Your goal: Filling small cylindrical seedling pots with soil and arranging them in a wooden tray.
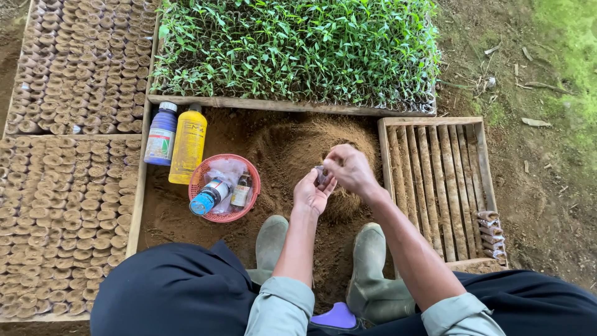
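My left hand [311, 194] is cupped palm-up around a small clear plastic seedling bag [321, 176] with dark soil in it. My right hand [349, 169] is pinched over the top of that bag, fingertips touching it. Both hands hover above a mound of brown soil [298, 146] on the ground. My two grey-green rubber boots [269, 242] stand in the soil below my forearms.
A purple bottle [161, 134] and a yellow bottle [188, 145] stand left of the mound, beside a red basket [202, 174] holding small bottles. Trays of filled soil bags [62, 186] lie left, a green seedling tray [292, 50] behind, a slatted wooden crate [435, 180] right.
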